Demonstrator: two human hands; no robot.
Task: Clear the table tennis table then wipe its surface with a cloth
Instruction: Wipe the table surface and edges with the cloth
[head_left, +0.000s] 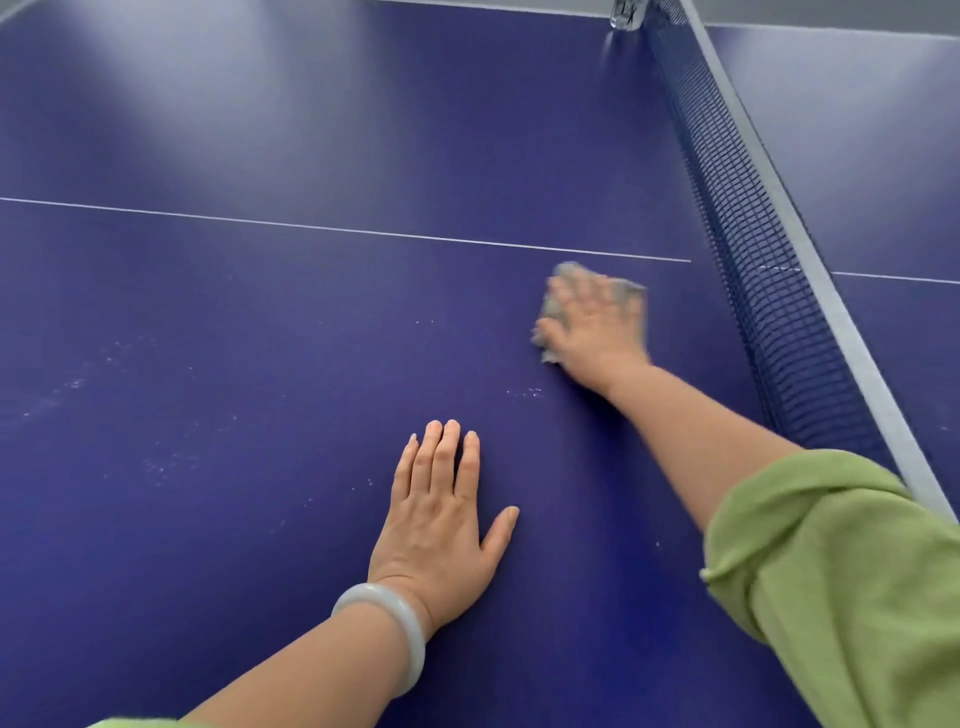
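Pressing a crumpled grey cloth (560, 276) against the dark blue table tennis table (260, 322), the right hand (592, 325) looks spread-fingered rather than clenched, though it is blurred; a flat palm probably makes for a broader wipe. The cloth lies under that hand, showing past its fingertips and thumb side, near the blue mesh net (753, 260). The left hand (441, 514) rests flat with straight fingers, likely bracing the lean.

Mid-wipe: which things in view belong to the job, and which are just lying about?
Job: cloth under the right hand; table tennis table; white specks on it.
Not the job: net; net clamp; left hand resting flat on the table; bangle.
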